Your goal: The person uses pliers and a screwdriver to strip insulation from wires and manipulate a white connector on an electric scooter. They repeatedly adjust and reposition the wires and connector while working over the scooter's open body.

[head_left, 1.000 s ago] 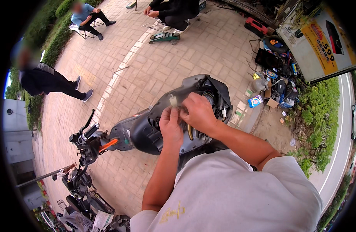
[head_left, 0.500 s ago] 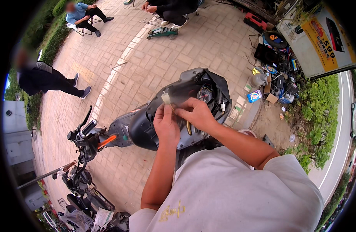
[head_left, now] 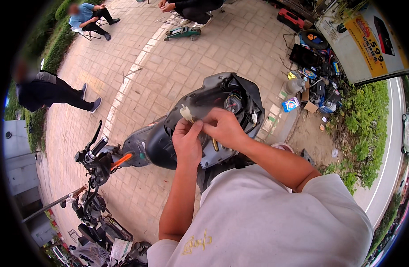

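Note:
Over the opened body of a scooter (head_left: 166, 144), my two hands meet at the fingertips. My left hand (head_left: 186, 141) is closed in a pinch on a white plastic wire connector (head_left: 185, 112), whose body sticks up past the fingers. Pressed against the left fingertips is my right hand (head_left: 225, 130), its thumb and finger also pinched together. What sits between the right fingers is too small and covered to make out. Below the hands, a yellowish-brown tube (head_left: 215, 144) lies in the scooter's rear bay. Bundled wires (head_left: 233, 103) and a small white plug (head_left: 254, 117) show beyond my right hand.
The scooter's handlebar (head_left: 97, 149) points left. A person (head_left: 48, 89) stands at the left; two others sit or crouch at the back beside a green floor jack (head_left: 182, 33). Tools, boxes and a plastic jug (head_left: 295, 84) clutter the right side, below a signboard (head_left: 364, 44).
The white connector and my left hand have shifted slightly left, and the connector tilts more to the left. My hands stay together. The whole view has moved a little.

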`<state>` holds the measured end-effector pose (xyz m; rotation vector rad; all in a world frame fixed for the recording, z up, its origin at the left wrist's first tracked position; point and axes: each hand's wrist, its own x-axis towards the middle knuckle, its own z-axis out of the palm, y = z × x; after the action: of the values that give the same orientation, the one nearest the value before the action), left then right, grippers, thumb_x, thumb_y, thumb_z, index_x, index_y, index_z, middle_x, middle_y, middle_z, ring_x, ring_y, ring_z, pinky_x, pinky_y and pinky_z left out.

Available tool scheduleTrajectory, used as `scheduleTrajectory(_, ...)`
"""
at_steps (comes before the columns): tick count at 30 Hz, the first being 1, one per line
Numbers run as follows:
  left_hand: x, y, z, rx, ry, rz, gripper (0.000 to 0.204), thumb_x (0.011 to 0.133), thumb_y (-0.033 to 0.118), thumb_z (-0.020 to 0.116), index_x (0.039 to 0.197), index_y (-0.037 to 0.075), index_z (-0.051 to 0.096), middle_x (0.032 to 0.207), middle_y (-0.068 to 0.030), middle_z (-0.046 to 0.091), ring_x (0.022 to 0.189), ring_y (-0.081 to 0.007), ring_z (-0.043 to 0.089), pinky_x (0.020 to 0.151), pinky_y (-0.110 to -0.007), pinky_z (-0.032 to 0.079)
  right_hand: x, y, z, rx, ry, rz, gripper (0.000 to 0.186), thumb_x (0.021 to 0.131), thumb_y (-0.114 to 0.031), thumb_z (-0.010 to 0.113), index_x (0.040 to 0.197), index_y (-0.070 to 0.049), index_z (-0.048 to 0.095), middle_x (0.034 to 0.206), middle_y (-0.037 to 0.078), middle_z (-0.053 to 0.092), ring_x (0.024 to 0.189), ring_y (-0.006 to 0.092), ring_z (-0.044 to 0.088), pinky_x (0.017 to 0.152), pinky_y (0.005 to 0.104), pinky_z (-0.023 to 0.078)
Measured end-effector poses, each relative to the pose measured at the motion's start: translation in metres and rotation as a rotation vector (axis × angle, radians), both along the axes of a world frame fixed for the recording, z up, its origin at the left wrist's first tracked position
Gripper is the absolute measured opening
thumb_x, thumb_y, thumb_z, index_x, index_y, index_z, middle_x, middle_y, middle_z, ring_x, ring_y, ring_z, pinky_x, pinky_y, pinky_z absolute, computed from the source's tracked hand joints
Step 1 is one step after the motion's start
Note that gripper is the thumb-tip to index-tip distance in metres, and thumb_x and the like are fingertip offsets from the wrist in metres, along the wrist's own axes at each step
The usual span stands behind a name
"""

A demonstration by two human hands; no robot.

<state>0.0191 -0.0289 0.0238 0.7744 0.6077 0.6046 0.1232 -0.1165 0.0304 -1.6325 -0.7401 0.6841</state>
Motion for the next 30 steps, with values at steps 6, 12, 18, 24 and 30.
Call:
scheduleTrajectory(6,0.000,0.006,-0.005,0.046,0.050,-0.004,0.020,0.087,-0.002,0.062,0.107,-0.003,0.061,0.095,-0.0055,0.064,0.085,-0.0106,0.059,0.079,-0.023,0.046,0.000,0.001,0.003,-0.026,-0.324,0.039,0.013,0.077,-0.009,0.071,0.083,0.002,0.067,0.079,0.012,0.060,0.069,0.0243,0.062,0.062,0.0347,0.049)
scheduleTrajectory(12,0.003,0.010,-0.004,0.020,-0.020,-0.006,0.021,0.090,-0.001,0.058,0.112,-0.003,0.059,0.098,-0.0061,0.063,0.088,-0.0129,0.058,0.081,-0.026,0.047,-0.006,0.003,0.000,0.046,-0.040,-0.039,0.014,0.077,-0.009,0.070,0.085,0.003,0.068,0.081,0.014,0.062,0.070,0.0268,0.062,0.063,0.0353,0.049)
scheduleTrajectory(18,-0.003,0.018,-0.009,-0.013,-0.050,-0.096,0.022,0.091,0.000,0.058,0.113,-0.003,0.058,0.099,-0.0072,0.062,0.091,-0.0145,0.058,0.085,-0.027,0.046,-0.003,0.003,0.001,0.005,-0.052,-0.015,0.017,0.077,-0.012,0.070,0.085,0.004,0.067,0.079,0.013,0.062,0.070,0.0258,0.062,0.064,0.0333,0.049)
scheduleTrajectory(24,0.000,0.019,-0.001,-0.019,-0.068,-0.124,0.024,0.091,-0.001,0.057,0.116,-0.001,0.057,0.100,-0.0071,0.062,0.094,-0.0149,0.058,0.089,-0.028,0.045,-0.001,0.005,-0.006,0.000,0.136,-0.011,0.021,0.076,-0.014,0.071,0.084,0.004,0.066,0.082,0.014,0.066,0.074,0.0197,0.063,0.067,0.0315,0.049)
scheduleTrajectory(30,-0.001,0.021,-0.002,-0.104,-0.092,-0.103,0.031,0.090,-0.003,0.058,0.120,0.002,0.054,0.100,-0.0065,0.061,0.094,-0.0149,0.058,0.090,-0.029,0.046,-0.002,0.005,-0.007,0.021,0.167,0.019,0.021,0.077,-0.015,0.071,0.084,0.005,0.066,0.079,0.012,0.065,0.071,0.0155,0.061,0.065,0.0305,0.049)
